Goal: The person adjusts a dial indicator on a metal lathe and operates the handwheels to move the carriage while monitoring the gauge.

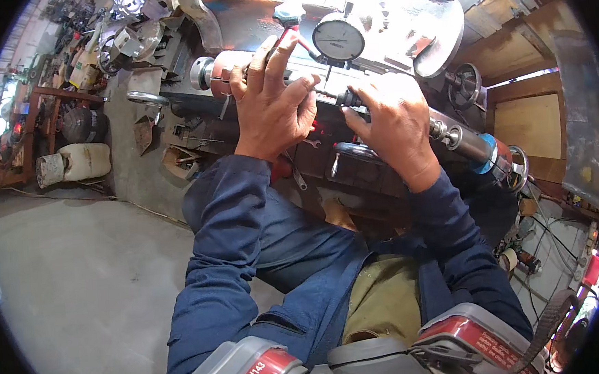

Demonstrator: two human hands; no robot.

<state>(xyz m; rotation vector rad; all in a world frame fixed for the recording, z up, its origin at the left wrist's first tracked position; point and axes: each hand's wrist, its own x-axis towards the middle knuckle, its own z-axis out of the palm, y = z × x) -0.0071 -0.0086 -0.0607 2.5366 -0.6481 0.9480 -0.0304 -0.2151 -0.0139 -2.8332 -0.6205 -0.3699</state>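
A round white-faced dial indicator (338, 39) stands over a machine bed, its thin stem reaching down between my hands. My left hand (274, 103) bends over a shaft line beside a red cylindrical holder (226, 73). Its fingers are curled, and what they grip is mostly hidden behind them. Close by, to the right, my right hand (395, 123) pinches a black ribbed round piece (349, 99) between thumb and fingers. Just beyond my left fingertips is a red-handled part (289, 24). Both hands are bare, below dark blue sleeves.
Handwheels flank the machine, one at left (148, 98) and another at right (467, 85). A metal cylinder with a blue band (479, 150) extends right. Wrenches (299, 179) lie below the bed. A whitish jug (85, 161) sits on the floor at left. Cables (546, 240) trail at right.
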